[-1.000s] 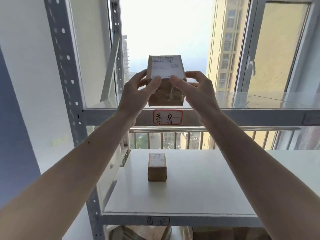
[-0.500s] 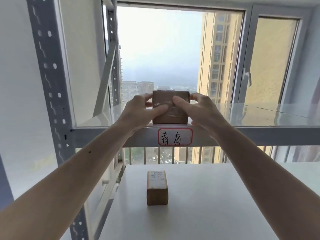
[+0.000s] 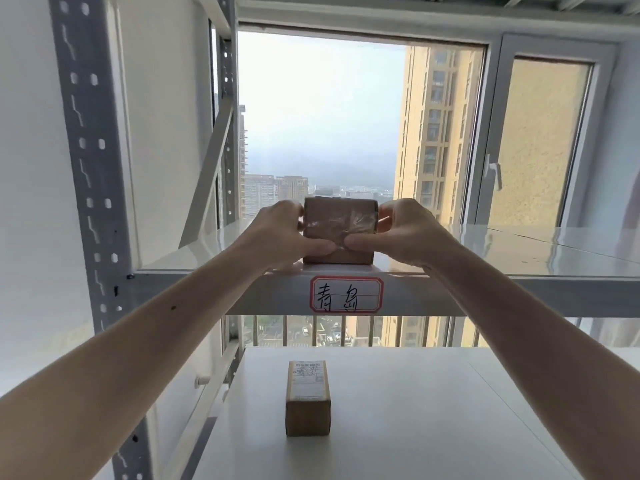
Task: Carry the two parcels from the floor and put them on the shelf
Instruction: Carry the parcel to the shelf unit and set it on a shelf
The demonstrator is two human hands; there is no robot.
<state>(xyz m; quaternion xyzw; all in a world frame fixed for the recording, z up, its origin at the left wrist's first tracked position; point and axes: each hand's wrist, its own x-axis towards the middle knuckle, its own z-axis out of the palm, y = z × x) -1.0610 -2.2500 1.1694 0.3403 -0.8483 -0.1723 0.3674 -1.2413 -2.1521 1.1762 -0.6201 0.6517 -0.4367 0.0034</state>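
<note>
Parcel (image 3: 339,233) in both hands sits above red-bordered label (image 3: 346,294) reading 青岛.

Upper shelf (image 3: 519,251) bare right of parcel (image 3: 339,233); upright (image 3: 86,168) left.

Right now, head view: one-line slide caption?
Both hands, left and right, set a brown parcel on the upper shelf; second parcel sits below.

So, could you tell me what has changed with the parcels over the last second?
The taped parcel, held up in the air a second ago, has come down onto the upper shelf above the red-bordered label. The left hand and right hand still hold its sides. The small parcel on the lower shelf has not moved.
</note>
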